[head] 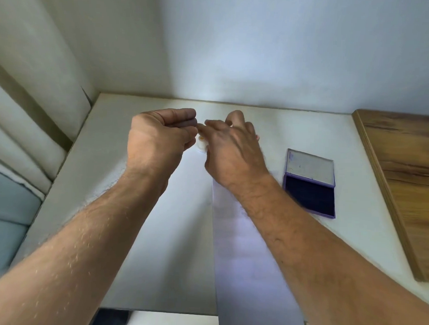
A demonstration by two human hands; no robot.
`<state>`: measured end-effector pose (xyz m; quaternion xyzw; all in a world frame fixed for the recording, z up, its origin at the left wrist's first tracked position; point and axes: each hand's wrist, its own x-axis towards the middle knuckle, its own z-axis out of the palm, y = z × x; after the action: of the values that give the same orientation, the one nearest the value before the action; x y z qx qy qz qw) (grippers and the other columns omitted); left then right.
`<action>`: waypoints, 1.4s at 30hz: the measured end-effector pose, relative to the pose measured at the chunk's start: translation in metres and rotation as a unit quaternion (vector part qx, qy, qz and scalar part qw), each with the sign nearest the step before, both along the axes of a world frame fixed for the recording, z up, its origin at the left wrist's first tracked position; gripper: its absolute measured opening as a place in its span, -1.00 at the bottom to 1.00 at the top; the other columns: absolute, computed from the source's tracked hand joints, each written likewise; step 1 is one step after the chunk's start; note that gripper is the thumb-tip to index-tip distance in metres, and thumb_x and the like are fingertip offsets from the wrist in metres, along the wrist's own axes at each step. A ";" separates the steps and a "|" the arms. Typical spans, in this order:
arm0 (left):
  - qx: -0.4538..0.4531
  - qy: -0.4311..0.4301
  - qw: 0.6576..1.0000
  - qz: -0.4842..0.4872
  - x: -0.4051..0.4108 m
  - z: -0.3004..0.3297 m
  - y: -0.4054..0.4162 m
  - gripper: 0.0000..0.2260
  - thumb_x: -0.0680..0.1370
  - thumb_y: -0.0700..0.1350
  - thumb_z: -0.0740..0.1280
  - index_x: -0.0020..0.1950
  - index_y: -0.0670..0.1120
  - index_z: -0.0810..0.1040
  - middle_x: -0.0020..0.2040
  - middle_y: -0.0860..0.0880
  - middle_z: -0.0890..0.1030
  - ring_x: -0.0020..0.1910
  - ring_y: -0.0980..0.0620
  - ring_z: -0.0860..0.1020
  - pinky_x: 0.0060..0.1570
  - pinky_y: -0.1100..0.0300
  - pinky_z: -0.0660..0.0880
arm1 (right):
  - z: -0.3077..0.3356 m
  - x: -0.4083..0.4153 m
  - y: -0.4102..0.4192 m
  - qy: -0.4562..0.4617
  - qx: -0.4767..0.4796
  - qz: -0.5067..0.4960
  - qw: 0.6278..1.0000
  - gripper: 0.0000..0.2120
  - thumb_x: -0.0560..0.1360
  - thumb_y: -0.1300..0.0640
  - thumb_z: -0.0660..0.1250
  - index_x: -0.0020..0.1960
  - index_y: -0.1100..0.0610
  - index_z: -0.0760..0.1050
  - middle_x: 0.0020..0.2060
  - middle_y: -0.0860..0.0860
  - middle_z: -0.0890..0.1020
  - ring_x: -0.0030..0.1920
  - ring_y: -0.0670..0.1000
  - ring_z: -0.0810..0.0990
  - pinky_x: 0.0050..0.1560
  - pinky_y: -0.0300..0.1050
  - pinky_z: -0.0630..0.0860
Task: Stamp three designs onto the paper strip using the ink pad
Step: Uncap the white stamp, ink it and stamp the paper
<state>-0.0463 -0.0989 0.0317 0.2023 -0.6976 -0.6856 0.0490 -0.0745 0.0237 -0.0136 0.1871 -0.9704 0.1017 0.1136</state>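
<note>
In the head view both hands meet at the far middle of the white worktop (136,232). The left hand (160,138) has its fingers curled, thumb toward fingertips, seemingly pinching something small. The right hand (233,148) reaches to the same spot with bent fingers; what it grips, if anything, I cannot tell. Between them peeks a small pale round object (201,145), possibly a stamp. The paper strip (248,262) runs from there to the near edge, bare of prints where visible. The open purple ink pad (310,192) lies right of the strip. This looks like picking out a stamp; inking it on the pad should follow.
</note>
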 end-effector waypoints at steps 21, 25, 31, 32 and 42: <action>-0.081 0.001 0.965 -0.250 0.028 0.022 0.020 -0.74 0.35 -0.22 0.58 -0.06 0.08 0.70 -0.06 0.08 0.73 -0.08 0.10 0.71 0.10 0.02 0.58 | 0.062 0.082 0.051 -0.381 -0.609 -0.280 0.637 -0.78 0.50 -0.02 0.41 0.00 0.12 0.66 -0.16 0.04 0.75 -0.30 -0.05 0.54 -0.27 -0.20 0.50; -0.074 0.015 0.957 -0.282 0.028 0.025 0.022 -0.70 0.33 -0.28 0.57 -0.05 0.05 0.71 -0.09 0.08 0.72 -0.10 0.15 0.69 0.02 0.23 0.57 | 0.067 0.089 0.058 -0.409 -0.632 -0.284 0.594 -0.74 0.52 -0.05 0.37 0.02 0.14 0.63 -0.16 0.04 0.75 -0.31 -0.03 0.55 -0.26 -0.18 0.51; -0.063 0.046 0.937 -0.341 0.029 0.026 0.022 -0.70 0.35 -0.40 0.52 0.02 -0.14 0.69 -0.14 0.10 0.73 -0.13 0.19 0.69 -0.14 0.37 0.54 | 0.065 0.097 0.068 -0.418 -0.639 -0.269 0.587 -0.71 0.55 -0.08 0.31 -0.04 0.14 0.64 -0.17 0.09 0.75 -0.31 0.00 0.53 -0.24 -0.15 0.49; -0.069 0.049 0.936 -0.341 0.030 0.026 0.023 -0.71 0.35 -0.40 0.52 0.01 -0.14 0.69 -0.15 0.10 0.73 -0.13 0.22 0.68 -0.15 0.37 0.54 | 0.063 0.098 0.069 -0.421 -0.641 -0.264 0.585 -0.72 0.55 -0.07 0.31 -0.06 0.13 0.64 -0.17 0.08 0.75 -0.31 0.00 0.53 -0.23 -0.15 0.49; -0.158 0.026 0.939 -0.306 0.028 0.018 0.027 -0.70 0.37 -0.26 0.56 -0.05 0.11 0.69 -0.14 0.22 0.70 -0.17 0.20 0.70 0.02 0.09 0.58 | 0.048 0.076 0.072 -0.459 -0.678 -0.234 0.524 -0.80 0.55 0.07 0.35 -0.03 0.22 0.60 -0.21 0.11 0.72 -0.33 -0.01 0.53 -0.21 -0.15 0.53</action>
<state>-0.0185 -0.0720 0.0497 -0.0487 -0.8238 -0.5533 -0.1136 0.0017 0.0958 0.0348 -0.2531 -0.5352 0.7708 -0.2353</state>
